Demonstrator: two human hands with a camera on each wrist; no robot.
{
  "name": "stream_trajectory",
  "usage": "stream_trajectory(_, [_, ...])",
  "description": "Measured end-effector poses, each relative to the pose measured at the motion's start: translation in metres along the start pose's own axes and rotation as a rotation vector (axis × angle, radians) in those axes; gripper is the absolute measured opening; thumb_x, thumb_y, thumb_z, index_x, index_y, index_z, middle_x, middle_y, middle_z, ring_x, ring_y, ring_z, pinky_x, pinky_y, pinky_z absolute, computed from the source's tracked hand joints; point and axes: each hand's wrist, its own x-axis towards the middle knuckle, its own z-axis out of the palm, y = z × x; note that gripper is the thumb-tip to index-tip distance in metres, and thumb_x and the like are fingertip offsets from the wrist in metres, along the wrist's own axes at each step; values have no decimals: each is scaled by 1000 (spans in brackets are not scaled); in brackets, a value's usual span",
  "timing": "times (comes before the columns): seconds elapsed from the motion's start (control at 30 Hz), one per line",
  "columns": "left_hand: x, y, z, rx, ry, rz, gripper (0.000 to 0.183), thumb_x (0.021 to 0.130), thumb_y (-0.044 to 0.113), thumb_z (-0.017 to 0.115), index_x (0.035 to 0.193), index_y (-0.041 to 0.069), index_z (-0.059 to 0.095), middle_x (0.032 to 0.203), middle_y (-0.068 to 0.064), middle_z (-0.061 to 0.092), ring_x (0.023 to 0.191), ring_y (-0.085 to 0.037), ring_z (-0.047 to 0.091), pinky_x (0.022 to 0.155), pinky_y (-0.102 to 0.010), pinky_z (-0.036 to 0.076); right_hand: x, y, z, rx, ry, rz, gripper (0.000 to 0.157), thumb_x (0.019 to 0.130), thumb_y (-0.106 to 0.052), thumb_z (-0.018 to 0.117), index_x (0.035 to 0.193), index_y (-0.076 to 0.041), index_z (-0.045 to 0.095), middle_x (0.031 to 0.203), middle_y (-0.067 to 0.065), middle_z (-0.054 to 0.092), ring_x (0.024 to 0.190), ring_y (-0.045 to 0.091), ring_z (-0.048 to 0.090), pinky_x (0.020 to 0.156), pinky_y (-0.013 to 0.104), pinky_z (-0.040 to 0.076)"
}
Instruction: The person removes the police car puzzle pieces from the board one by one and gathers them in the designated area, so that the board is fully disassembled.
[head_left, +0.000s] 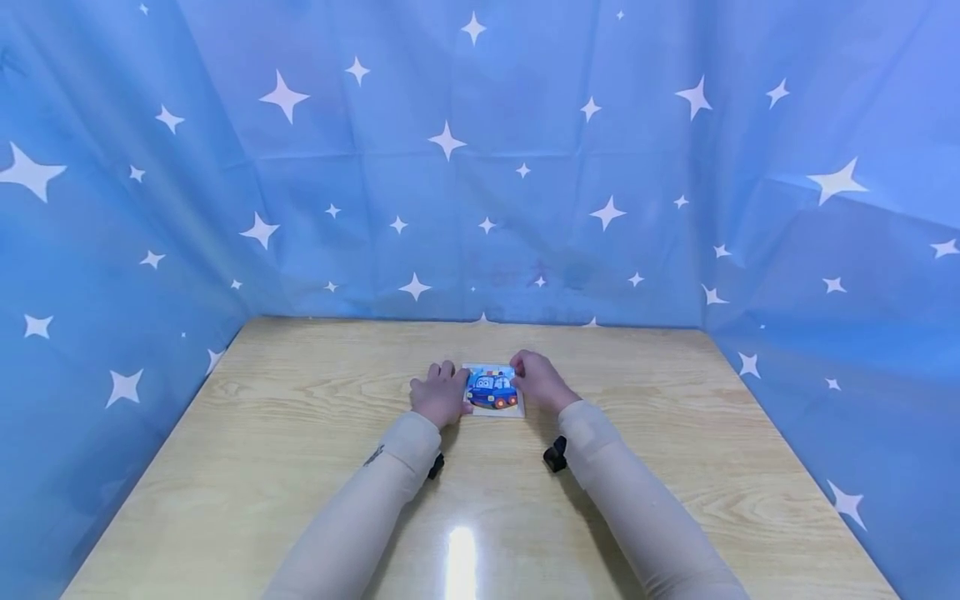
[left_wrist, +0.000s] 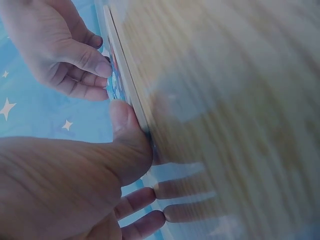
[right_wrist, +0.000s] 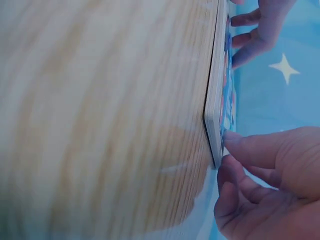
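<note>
A small flat picture board [head_left: 492, 390] with a blue cartoon car and a pale border lies on the table, between both hands. Its layered edge [right_wrist: 215, 107] shows side-on in the right wrist view. At the board's left side, my left hand [head_left: 438, 394] holds it between thumb and index finger, the thumb [left_wrist: 131, 145] against its near-left edge. The other left fingers [left_wrist: 142, 212] rest spread on the table. My right hand [head_left: 542, 382] pinches the board's right side, its thumb [right_wrist: 255, 150] on the printed face and the fingers curled beside the corner.
The light wood-grain table [head_left: 315, 417] reflects a bright light near its front. A blue curtain [head_left: 480, 167] with white stars hangs along the back and both sides. Dark wrist devices [head_left: 555, 455] sit under the sleeves.
</note>
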Motion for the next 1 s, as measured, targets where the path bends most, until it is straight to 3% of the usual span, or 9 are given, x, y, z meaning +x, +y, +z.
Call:
stream_trajectory(0.17, [-2, 2, -3, -1, -2, 13, 73, 98, 46, 64, 161, 34, 29, 146, -10, 41, 126, -30, 39, 97, -60, 42, 0, -2, 0, 16, 12, 12, 21, 97, 1, 65, 118, 1, 63, 108, 12, 64, 101, 26, 60, 92, 42, 50])
stream_trajectory(0.3, [-4, 5, -4, 1, -9, 26, 69, 98, 43, 65, 159, 42, 32, 143, -12, 41, 125, -31, 38, 96, -60, 41, -1, -3, 1, 43, 15, 34, 22, 98, 0, 64, 120, 1, 63, 110, 13, 64, 104, 26, 61, 93, 43, 50])
stream_trajectory(1.0, [-10, 9, -9, 34, -25, 14, 63, 99, 44, 62, 157, 44, 36, 128, -10, 42, 115, -27, 37, 92, -54, 42, 6, 3, 3, -12, -15, 24, 24, 100, -2, 61, 123, 2, 67, 117, 16, 66, 110, 28, 61, 96, 44, 51])
